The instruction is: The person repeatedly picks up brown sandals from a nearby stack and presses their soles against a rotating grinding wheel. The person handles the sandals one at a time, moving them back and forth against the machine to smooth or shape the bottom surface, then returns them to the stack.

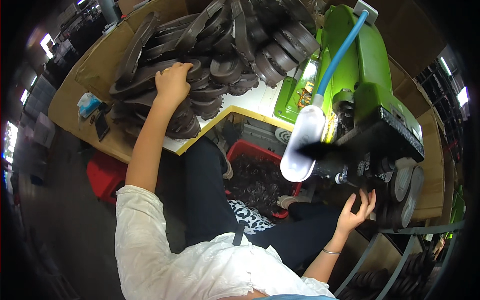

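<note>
Dark brown shoe soles (225, 70) with ragged edges lie heaped on the white table (257, 102) at the upper left. My left hand (174, 80) reaches into that heap, its fingers curled over the end of one sole (137, 82); its thumb side is partly hidden. To the right, my right hand (356, 212) is raised palm up with fingers apart and nothing in it. It is just below the working head of a green trimming machine (367, 60), where a dark part looks blurred. Beside it stand several soles (400, 195) on edge.
A white lamp (301, 145) on a blue flexible neck hangs before the machine. Under the table's yellow edge, a red basket (257, 147) holds dark trimmings. Cardboard (75, 100) surrounds the table, with a phone (101, 125) and blue tissue pack (89, 104). A metal rack (390, 262) is lower right.
</note>
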Demonstrator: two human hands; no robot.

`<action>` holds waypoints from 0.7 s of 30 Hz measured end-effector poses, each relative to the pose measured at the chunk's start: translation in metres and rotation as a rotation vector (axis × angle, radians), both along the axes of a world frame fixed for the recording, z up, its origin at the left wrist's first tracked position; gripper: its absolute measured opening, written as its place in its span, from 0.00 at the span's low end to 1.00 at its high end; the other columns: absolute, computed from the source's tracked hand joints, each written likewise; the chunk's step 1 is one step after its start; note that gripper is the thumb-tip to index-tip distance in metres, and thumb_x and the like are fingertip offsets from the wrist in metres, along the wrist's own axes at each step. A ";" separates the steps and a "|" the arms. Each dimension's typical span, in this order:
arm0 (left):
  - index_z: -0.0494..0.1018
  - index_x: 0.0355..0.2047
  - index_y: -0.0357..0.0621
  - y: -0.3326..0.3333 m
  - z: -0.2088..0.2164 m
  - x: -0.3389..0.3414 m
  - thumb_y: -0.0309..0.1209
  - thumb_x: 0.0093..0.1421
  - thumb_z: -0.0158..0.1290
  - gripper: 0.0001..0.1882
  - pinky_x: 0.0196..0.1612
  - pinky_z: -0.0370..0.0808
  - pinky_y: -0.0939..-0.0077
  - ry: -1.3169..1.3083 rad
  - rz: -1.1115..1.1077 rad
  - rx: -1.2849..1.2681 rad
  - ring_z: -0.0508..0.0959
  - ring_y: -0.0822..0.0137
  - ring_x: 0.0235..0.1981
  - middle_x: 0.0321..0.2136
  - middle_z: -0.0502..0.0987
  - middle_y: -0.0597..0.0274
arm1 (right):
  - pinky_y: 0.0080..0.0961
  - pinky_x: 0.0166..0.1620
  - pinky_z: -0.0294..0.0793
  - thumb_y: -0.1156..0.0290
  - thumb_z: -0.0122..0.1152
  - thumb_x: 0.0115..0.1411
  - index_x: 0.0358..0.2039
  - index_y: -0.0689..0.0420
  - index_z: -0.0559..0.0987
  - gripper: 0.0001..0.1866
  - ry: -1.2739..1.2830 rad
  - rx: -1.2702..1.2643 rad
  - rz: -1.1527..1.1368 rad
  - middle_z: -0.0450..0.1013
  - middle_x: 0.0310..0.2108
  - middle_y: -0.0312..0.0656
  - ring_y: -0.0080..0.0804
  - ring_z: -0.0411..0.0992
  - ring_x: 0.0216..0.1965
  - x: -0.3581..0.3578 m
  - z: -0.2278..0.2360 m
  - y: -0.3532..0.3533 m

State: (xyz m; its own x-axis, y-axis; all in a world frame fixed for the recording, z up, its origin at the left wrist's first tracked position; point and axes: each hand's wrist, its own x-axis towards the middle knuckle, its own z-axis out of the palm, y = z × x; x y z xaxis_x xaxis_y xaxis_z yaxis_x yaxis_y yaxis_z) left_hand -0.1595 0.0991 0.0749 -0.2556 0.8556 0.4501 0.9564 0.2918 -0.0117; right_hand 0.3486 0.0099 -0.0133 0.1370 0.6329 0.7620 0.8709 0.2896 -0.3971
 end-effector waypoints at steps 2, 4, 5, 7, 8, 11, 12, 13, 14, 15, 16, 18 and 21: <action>0.71 0.41 0.52 0.000 0.006 -0.004 0.24 0.42 0.51 0.21 0.46 0.67 0.61 0.053 -0.009 0.006 0.73 0.58 0.41 0.39 0.74 0.62 | 0.36 0.51 0.64 0.79 0.56 0.51 0.37 0.63 0.74 0.11 0.024 -0.035 0.031 0.60 0.52 0.53 0.46 0.63 0.50 -0.002 -0.009 -0.003; 0.72 0.39 0.50 -0.009 0.015 0.002 0.24 0.43 0.51 0.19 0.43 0.69 0.66 0.062 -0.083 0.113 0.74 0.59 0.40 0.37 0.75 0.61 | 0.36 0.50 0.65 0.79 0.56 0.51 0.36 0.63 0.74 0.10 0.052 -0.072 0.048 0.62 0.51 0.51 0.46 0.64 0.49 -0.007 -0.014 -0.006; 0.72 0.38 0.48 -0.023 0.022 0.011 0.24 0.43 0.51 0.18 0.42 0.70 0.69 0.046 -0.151 0.220 0.74 0.59 0.40 0.36 0.75 0.60 | 0.36 0.50 0.65 0.79 0.56 0.51 0.36 0.63 0.74 0.10 0.054 -0.094 0.054 0.62 0.50 0.51 0.46 0.64 0.49 -0.008 -0.017 -0.008; 0.71 0.35 0.46 -0.045 0.036 0.049 0.23 0.41 0.52 0.16 0.40 0.71 0.70 -0.064 -0.338 0.436 0.74 0.59 0.39 0.33 0.75 0.59 | 0.34 0.51 0.63 0.79 0.56 0.51 0.36 0.62 0.75 0.10 0.091 -0.100 0.052 0.65 0.47 0.49 0.42 0.65 0.47 -0.010 -0.026 -0.010; 0.71 0.34 0.45 -0.062 0.037 0.073 0.22 0.40 0.54 0.16 0.39 0.71 0.69 -0.161 -0.431 0.526 0.74 0.59 0.38 0.32 0.75 0.59 | 0.33 0.50 0.63 0.79 0.55 0.50 0.35 0.62 0.75 0.10 0.103 -0.114 0.078 0.65 0.46 0.50 0.42 0.66 0.47 -0.011 -0.035 -0.011; 0.68 0.37 0.43 -0.121 0.022 0.119 0.27 0.39 0.61 0.23 0.40 0.71 0.63 -0.223 -0.700 0.589 0.74 0.54 0.38 0.35 0.72 0.53 | 0.33 0.51 0.63 0.80 0.55 0.49 0.36 0.62 0.75 0.11 0.111 -0.286 0.211 0.66 0.45 0.50 0.44 0.66 0.47 -0.047 -0.039 -0.019; 0.66 0.38 0.43 -0.143 0.014 0.131 0.30 0.39 0.63 0.25 0.41 0.71 0.61 -0.325 -0.750 0.541 0.74 0.51 0.38 0.38 0.70 0.50 | 0.34 0.51 0.63 0.80 0.55 0.49 0.37 0.62 0.74 0.12 0.112 -0.322 0.272 0.66 0.44 0.50 0.44 0.65 0.47 -0.068 -0.041 -0.022; 0.65 0.38 0.42 -0.153 -0.001 0.142 0.33 0.40 0.64 0.26 0.41 0.72 0.61 -0.314 -0.847 0.626 0.74 0.50 0.38 0.39 0.69 0.48 | 0.36 0.52 0.62 0.76 0.60 0.47 0.42 0.62 0.72 0.19 0.084 -0.340 0.382 0.66 0.45 0.52 0.47 0.64 0.48 -0.085 -0.045 -0.025; 0.64 0.38 0.42 -0.159 -0.019 0.154 0.36 0.41 0.65 0.27 0.41 0.72 0.61 -0.308 -0.945 0.712 0.73 0.49 0.37 0.40 0.68 0.45 | 0.38 0.52 0.61 0.71 0.64 0.44 0.47 0.62 0.69 0.27 0.054 -0.362 0.487 0.65 0.46 0.53 0.50 0.63 0.49 -0.100 -0.049 -0.027; 0.63 0.37 0.42 -0.165 -0.030 0.167 0.38 0.40 0.65 0.27 0.40 0.72 0.62 -0.366 -0.935 0.707 0.74 0.50 0.37 0.40 0.68 0.46 | 0.39 0.53 0.59 0.69 0.66 0.43 0.50 0.63 0.64 0.33 0.043 -0.360 0.576 0.62 0.49 0.55 0.52 0.60 0.51 -0.112 -0.050 -0.031; 0.63 0.36 0.43 -0.169 -0.038 0.181 0.39 0.40 0.65 0.28 0.40 0.73 0.63 -0.424 -0.933 0.704 0.74 0.51 0.37 0.39 0.68 0.46 | 0.40 0.54 0.57 0.67 0.68 0.41 0.54 0.64 0.59 0.40 0.034 -0.353 0.658 0.59 0.51 0.57 0.53 0.58 0.52 -0.118 -0.050 -0.035; 0.62 0.36 0.42 -0.169 -0.061 0.214 0.36 0.40 0.66 0.27 0.41 0.72 0.66 -0.909 -0.954 0.811 0.74 0.54 0.38 0.39 0.69 0.45 | 0.42 0.56 0.53 0.64 0.70 0.40 0.57 0.64 0.51 0.49 0.096 -0.486 0.649 0.52 0.55 0.59 0.55 0.53 0.55 -0.122 -0.073 -0.038; 0.52 0.45 0.38 -0.177 -0.067 0.234 0.19 0.40 0.58 0.33 0.45 0.68 0.73 -1.466 -0.767 0.317 0.69 0.64 0.42 0.44 0.63 0.48 | 0.45 0.57 0.53 0.71 0.69 0.34 0.56 0.65 0.53 0.49 0.168 -0.421 0.553 0.53 0.54 0.60 0.59 0.52 0.56 -0.112 -0.080 -0.042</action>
State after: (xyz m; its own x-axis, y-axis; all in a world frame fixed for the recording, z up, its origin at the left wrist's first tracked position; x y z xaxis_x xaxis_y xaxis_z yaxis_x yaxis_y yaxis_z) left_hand 0.0749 -0.0782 0.0079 -0.1820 0.9012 0.3932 0.0194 -0.3965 0.9178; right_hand 0.2366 -0.0325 -0.0933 -0.1950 0.8792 0.4347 0.5575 0.4640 -0.6884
